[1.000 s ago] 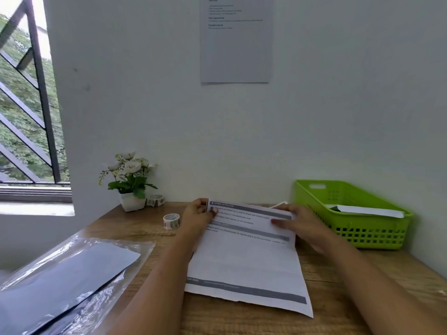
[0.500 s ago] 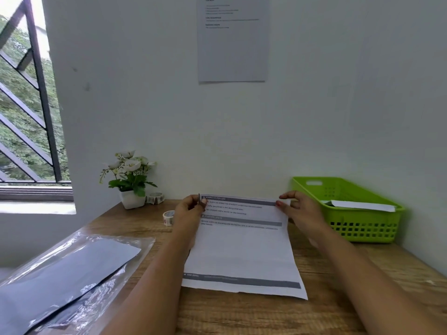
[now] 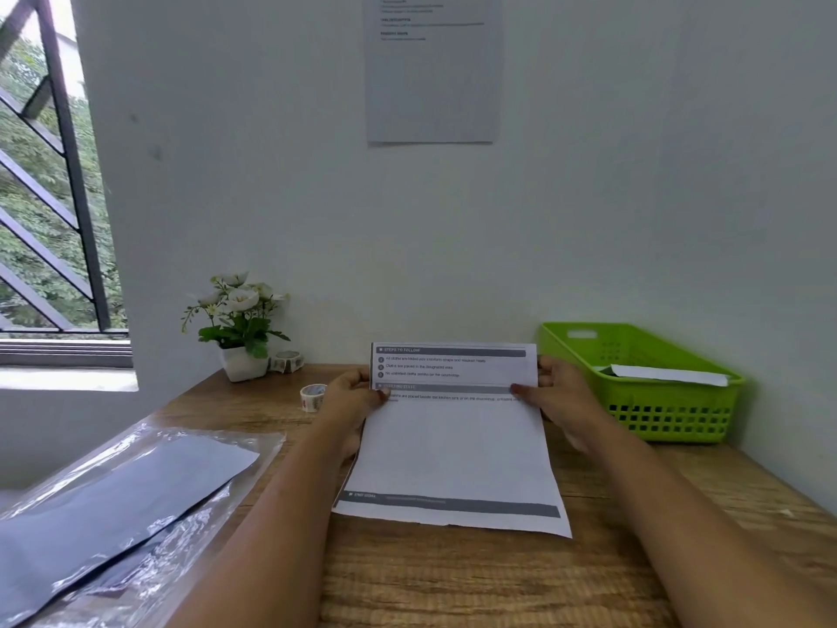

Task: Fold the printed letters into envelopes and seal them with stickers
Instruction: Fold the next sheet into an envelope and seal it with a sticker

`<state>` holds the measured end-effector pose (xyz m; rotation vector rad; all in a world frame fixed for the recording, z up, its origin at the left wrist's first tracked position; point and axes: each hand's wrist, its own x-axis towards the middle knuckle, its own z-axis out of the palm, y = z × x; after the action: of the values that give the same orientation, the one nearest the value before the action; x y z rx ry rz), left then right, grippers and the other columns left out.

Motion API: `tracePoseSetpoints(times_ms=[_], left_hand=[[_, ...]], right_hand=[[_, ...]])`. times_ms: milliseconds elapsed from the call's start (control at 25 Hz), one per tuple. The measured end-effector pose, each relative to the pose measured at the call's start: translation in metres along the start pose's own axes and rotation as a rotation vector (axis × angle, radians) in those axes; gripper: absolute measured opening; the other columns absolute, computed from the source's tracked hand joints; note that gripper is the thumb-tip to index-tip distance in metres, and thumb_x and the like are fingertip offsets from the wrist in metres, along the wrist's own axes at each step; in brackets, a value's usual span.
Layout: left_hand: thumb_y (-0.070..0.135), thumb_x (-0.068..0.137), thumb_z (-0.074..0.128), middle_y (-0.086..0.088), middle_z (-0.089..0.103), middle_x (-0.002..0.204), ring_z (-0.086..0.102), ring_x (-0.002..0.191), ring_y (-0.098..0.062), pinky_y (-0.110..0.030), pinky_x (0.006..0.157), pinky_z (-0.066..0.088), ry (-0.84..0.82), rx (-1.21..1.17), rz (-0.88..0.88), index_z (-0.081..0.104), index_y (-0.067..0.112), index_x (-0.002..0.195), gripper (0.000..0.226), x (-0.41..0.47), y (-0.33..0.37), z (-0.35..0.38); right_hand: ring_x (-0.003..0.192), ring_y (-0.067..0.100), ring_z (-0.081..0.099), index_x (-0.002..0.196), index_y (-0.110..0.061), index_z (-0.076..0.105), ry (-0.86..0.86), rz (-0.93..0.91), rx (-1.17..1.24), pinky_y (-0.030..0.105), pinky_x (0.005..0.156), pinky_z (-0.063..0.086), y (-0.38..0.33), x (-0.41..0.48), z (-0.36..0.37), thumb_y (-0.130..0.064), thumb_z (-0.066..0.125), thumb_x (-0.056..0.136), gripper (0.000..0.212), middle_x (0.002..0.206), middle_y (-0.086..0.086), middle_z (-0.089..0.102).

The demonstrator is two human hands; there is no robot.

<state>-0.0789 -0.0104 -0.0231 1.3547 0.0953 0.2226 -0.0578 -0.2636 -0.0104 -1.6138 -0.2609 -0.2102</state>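
To your left, a sleeve [image 3: 113, 505] of dark envelopes lies on the desk [image 3: 453, 582]. Your left hand [image 3: 351, 401] pinches the letter [image 3: 453, 446] at its far left edge, thumb on top. The far end is lifted and the near edge rests on the desk before you. Your right hand [image 3: 561, 396] pinches the far right edge likewise. The sheet looks thin, light and floppy, and should crease wherever pressed, so keep both far corners level.

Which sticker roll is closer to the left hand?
The front roll, just beside the left hand; the other roll sits back by the flower pot.
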Motion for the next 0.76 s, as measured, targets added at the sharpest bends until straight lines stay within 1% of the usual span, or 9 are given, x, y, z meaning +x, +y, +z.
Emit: tracePoseSetpoints(times_ms=[160,240,320,400,480,560,640,680,760], left_hand=[[-0.019,0.086,0.043,-0.014,0.064,0.084,0.062,0.073,-0.026,-0.032,0.056,0.053,0.028,0.004,-0.031,0.060,0.004,0.085,0.028,0.000,0.003,0.001],[-0.015,0.088,0.041,-0.015,0.061,0.080,0.060,0.069,-0.026,-0.029,0.048,0.054,0.041,0.018,-0.057,0.060,0.005,0.081,0.029,0.000,0.003,-0.001],[-0.004,0.092,0.041,-0.016,0.060,0.081,0.059,0.068,-0.027,-0.030,0.049,0.054,0.037,-0.007,-0.151,0.061,0.008,0.080,0.026,0.000,0.004,-0.005],[0.010,0.094,0.044,-0.017,0.062,0.085,0.060,0.070,-0.029,-0.035,0.059,0.054,0.019,-0.058,-0.237,0.063,0.008,0.082,0.022,0.000,0.005,-0.008],[0.023,0.096,0.048,-0.017,0.065,0.086,0.062,0.071,-0.029,-0.037,0.063,0.055,-0.026,-0.080,-0.275,0.062,0.007,0.089,0.022,0.000,0.007,-0.010],[0.023,0.092,0.057,-0.018,0.067,0.093,0.065,0.077,-0.031,-0.038,0.061,0.058,-0.088,-0.038,-0.280,0.060,0.003,0.104,0.024,-0.001,0.007,-0.009],[0.007,0.088,0.061,-0.021,0.065,0.107,0.065,0.081,-0.032,-0.041,0.061,0.060,-0.101,0.025,-0.245,0.057,0.003,0.116,0.028,0.001,0.005,-0.009],[-0.001,0.087,0.059,-0.022,0.063,0.112,0.065,0.081,-0.032,-0.040,0.061,0.060,-0.080,0.038,-0.229,0.057,0.004,0.115,0.028,0.001,0.005,-0.009],[-0.008,0.087,0.055,-0.021,0.061,0.114,0.065,0.081,-0.031,-0.039,0.062,0.059,-0.032,0.039,-0.196,0.059,0.008,0.107,0.026,0.001,0.004,-0.010]], right_hand=[[0.080,0.017,0.065,0.105,-0.006,0.062,-0.046,-0.014,-0.006,0.019,0.066,0.057,0.004,0.003,-0.005,0.016,0.058,0.081,0.032,0.089,0.005,0.068],[0.081,0.020,0.064,0.092,-0.004,0.066,-0.018,-0.055,-0.033,0.019,0.066,0.055,0.004,0.005,-0.004,0.015,0.057,0.083,0.023,0.084,0.006,0.067],[0.077,0.021,0.064,0.080,-0.006,0.069,0.002,-0.076,-0.090,0.018,0.061,0.056,0.003,0.003,-0.003,0.016,0.056,0.082,0.026,0.081,0.008,0.067],[0.071,0.021,0.065,0.069,-0.013,0.073,0.029,-0.083,-0.154,0.026,0.062,0.058,0.004,0.002,-0.002,0.016,0.057,0.080,0.035,0.077,0.006,0.069],[0.073,0.025,0.067,0.061,-0.023,0.073,0.063,-0.096,-0.207,0.035,0.071,0.059,0.006,0.002,-0.002,0.015,0.058,0.079,0.045,0.076,0.006,0.071],[0.082,0.025,0.068,0.066,-0.021,0.075,0.083,-0.122,-0.261,0.035,0.077,0.056,0.004,0.003,0.000,0.014,0.059,0.079,0.040,0.085,0.008,0.072],[0.089,0.018,0.063,0.082,-0.008,0.075,0.086,-0.124,-0.313,0.030,0.082,0.051,-0.003,0.002,0.003,0.012,0.056,0.081,0.028,0.094,0.008,0.068],[0.091,0.017,0.060,0.091,-0.002,0.074,0.086,-0.087,-0.267,0.029,0.081,0.049,-0.006,0.001,0.004,0.012,0.052,0.084,0.027,0.097,0.007,0.066],[0.084,0.017,0.061,0.103,-0.003,0.070,0.074,0.039,-0.056,0.029,0.071,0.051,-0.011,-0.003,0.006,0.007,0.040,0.090,0.034,0.100,0.008,0.065]])
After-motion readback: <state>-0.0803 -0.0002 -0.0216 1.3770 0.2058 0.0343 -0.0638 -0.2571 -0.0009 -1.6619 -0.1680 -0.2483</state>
